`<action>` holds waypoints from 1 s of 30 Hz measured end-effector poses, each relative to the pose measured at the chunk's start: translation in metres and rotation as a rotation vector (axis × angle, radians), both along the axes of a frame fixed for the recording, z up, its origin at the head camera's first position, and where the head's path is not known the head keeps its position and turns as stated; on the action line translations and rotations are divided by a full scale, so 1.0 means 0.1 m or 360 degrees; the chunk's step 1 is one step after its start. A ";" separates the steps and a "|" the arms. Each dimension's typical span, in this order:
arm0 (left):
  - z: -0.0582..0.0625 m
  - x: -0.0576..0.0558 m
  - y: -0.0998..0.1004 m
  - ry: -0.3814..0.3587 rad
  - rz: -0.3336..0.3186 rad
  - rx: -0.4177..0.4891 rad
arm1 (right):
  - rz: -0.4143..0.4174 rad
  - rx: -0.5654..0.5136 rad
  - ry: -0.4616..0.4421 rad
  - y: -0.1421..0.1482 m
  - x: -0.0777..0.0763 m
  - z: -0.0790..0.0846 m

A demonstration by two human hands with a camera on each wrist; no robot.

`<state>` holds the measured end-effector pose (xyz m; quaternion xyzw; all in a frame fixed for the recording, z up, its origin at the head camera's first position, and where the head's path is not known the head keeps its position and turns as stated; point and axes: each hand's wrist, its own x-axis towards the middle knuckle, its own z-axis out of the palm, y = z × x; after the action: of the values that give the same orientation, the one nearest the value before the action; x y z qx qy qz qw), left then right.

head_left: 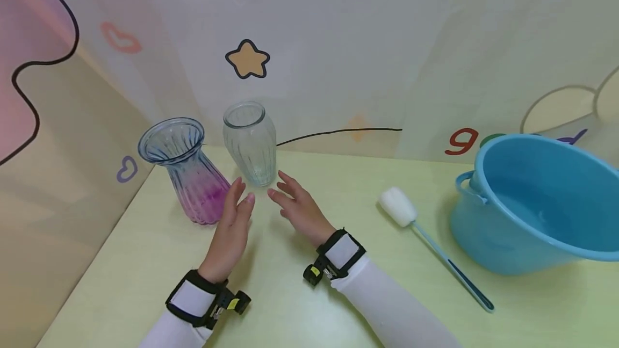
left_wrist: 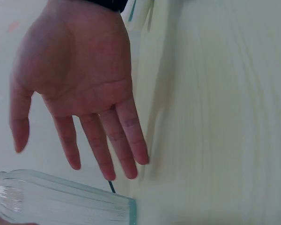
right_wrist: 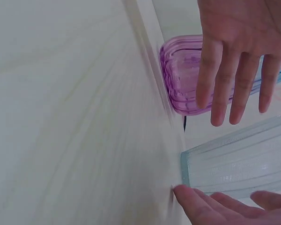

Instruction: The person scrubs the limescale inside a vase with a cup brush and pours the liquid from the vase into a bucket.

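Note:
In the head view my left hand (head_left: 232, 235) is raised over the table beside the purple-and-blue glass vase (head_left: 200, 181), fingers extended and holding nothing. My right hand (head_left: 304, 211) reaches in from the other side, fingers apart, in front of the clear ribbed glass vase (head_left: 251, 146). The palms face each other across a gap. The left wrist view shows the right hand (left_wrist: 84, 79) palm-on, with the clear vase (left_wrist: 65, 197) below it. In the right wrist view the left hand (right_wrist: 246, 47) partly covers the purple vase (right_wrist: 185, 79); the right hand's fingertips come close to the clear vase (right_wrist: 239, 161).
To the right, a sponge bottle brush (head_left: 398, 207) with a long handle lies on the pale table (head_left: 290, 316). Beyond it stands a large blue bucket (head_left: 512, 230). A printed wall covering (head_left: 338, 58) rises along the table's back and left edges.

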<state>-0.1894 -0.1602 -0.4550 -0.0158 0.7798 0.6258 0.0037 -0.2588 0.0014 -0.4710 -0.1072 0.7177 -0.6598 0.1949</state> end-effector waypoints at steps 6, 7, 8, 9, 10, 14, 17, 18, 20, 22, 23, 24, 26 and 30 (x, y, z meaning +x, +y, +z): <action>-0.05 -0.21 0.09 0.0077 0.0144 0.0085 | -0.0125 -0.0149 0.0024 0.06 -0.13 -0.03; -0.05 -0.24 0.11 0.0092 0.0164 0.0081 | -0.0133 -0.0173 0.0033 0.07 -0.15 -0.04; -0.05 -0.27 0.13 0.0105 0.0185 0.0081 | -0.0138 -0.0199 0.0038 0.08 -0.16 -0.03; -0.04 -0.30 0.14 0.0114 0.0204 0.0081 | -0.0136 -0.0216 0.0047 0.09 -0.18 -0.04; -0.04 -0.32 0.16 0.0123 0.0225 0.0079 | -0.0127 -0.0221 0.0057 0.10 -0.19 -0.04; -0.02 -0.43 0.22 0.0154 0.0325 0.0091 | -0.0085 -0.0237 0.0071 0.12 -0.24 -0.04; -0.03 -0.51 0.26 0.0186 0.0396 0.0108 | -0.0078 -0.0255 0.0080 0.11 -0.28 -0.03; -0.03 -0.54 0.27 0.0202 0.0417 0.0121 | -0.0079 -0.0262 0.0081 0.10 -0.29 -0.03; -0.05 -0.59 0.29 0.0223 0.0457 0.0146 | -0.0080 -0.0268 0.0082 0.08 -0.32 -0.02; -0.07 -0.64 0.29 0.0238 0.0501 0.0157 | -0.0069 -0.0265 0.0084 0.06 -0.34 -0.01; -0.07 -0.66 0.29 0.0243 0.0521 0.0160 | -0.0064 -0.0265 0.0085 0.04 -0.35 -0.01; -0.08 -0.69 0.29 0.0244 0.0540 0.0160 | -0.0058 -0.0264 0.0088 0.03 -0.37 0.00; -0.11 -0.73 0.29 0.0240 0.0578 0.0151 | -0.0053 -0.0269 0.0091 0.00 -0.40 -0.01; -0.15 -0.80 0.28 0.0246 0.0621 0.0137 | -0.0061 -0.0285 0.0093 -0.05 -0.46 -0.04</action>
<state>-0.2698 -0.1325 -0.4696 -0.1183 0.7324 0.6469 -0.1766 -0.3045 -0.0038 -0.4748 -0.1296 0.6631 -0.7216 0.1511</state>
